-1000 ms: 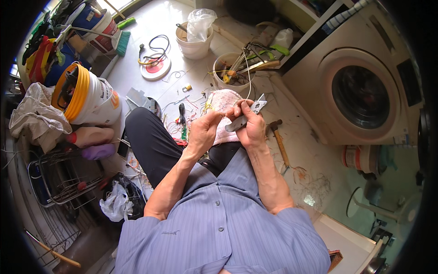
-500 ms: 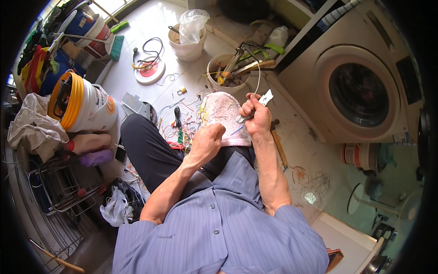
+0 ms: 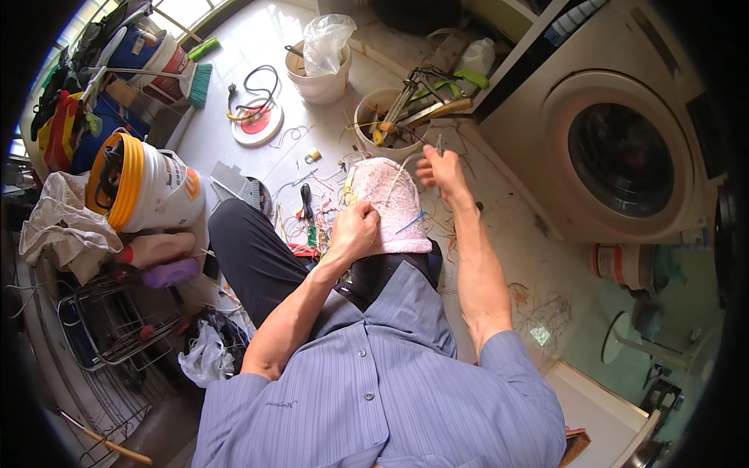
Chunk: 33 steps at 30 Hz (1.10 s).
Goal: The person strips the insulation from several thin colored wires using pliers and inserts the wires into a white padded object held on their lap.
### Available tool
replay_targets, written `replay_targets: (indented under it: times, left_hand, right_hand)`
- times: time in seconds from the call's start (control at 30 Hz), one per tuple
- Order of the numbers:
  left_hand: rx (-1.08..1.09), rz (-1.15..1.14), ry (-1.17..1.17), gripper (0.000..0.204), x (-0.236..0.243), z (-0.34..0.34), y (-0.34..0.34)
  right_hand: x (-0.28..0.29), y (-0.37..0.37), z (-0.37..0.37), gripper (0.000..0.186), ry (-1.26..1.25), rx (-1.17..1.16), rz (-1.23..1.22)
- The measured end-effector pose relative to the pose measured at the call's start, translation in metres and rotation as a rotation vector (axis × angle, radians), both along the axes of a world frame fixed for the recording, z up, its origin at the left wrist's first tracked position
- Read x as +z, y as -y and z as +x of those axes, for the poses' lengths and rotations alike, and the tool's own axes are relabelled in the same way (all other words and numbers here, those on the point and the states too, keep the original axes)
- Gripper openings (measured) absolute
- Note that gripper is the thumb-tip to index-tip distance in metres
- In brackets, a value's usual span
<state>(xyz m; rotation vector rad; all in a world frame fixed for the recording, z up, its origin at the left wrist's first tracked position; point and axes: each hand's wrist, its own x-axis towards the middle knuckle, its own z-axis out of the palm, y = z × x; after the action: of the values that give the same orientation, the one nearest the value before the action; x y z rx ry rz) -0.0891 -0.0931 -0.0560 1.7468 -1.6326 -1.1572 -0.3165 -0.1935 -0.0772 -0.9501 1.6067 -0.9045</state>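
My left hand [image 3: 355,232] is closed at the left edge of a pink fuzzy cloth pad [image 3: 388,226], its fingers pinched together. A pale wire [image 3: 398,181] runs from near these fingertips up toward my right hand [image 3: 443,173]. The right fingers, partly blurred, are closed round a metal hand tool [image 3: 440,145]; its exact kind is hard to make out. Across the pad lies a short blue wire [image 3: 410,223]. Several loose coloured wires are scattered on the floor left of the pad, beside a black coiled cable [image 3: 306,203].
Ahead stands a bucket of tools [image 3: 374,117], with a white bucket [image 3: 320,82] holding a plastic bag farther left. A washing machine [image 3: 562,187] is at the right. A yellow-rimmed bucket [image 3: 125,181] stands left, near a wire rack [image 3: 109,320].
My right hand has moved up and right, away from my left hand, turning the tool. The left hand has shifted slightly left and down. More of the pink pad and blue wire now show.
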Motion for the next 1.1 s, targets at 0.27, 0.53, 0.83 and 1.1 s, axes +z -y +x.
replay_targets:
  times: [0.27, 0.53, 0.83, 1.1]
  left_hand:
    - [-0.012, 0.164, -0.011, 0.025, 0.007, -0.003, 0.01]
    - [-0.02, 0.011, 0.146, 0.028, 0.011, -0.014, 0.033]
    - [-0.057, -0.038, 0.212, 0.028, 0.01, -0.016, 0.036]
    - [0.001, -0.08, 0.118, 0.026, 0.003, -0.018, 0.029]
  right_hand:
    - [0.014, -0.08, 0.02, 0.04, -0.599, 0.262, -0.377]
    - [0.026, -0.091, 0.044, 0.025, -0.581, 0.265, -0.525]
    - [0.02, -0.087, 0.043, 0.017, -0.702, 0.407, -0.61]
    - [0.018, -0.087, 0.043, 0.017, -0.635, 0.417, -0.569]
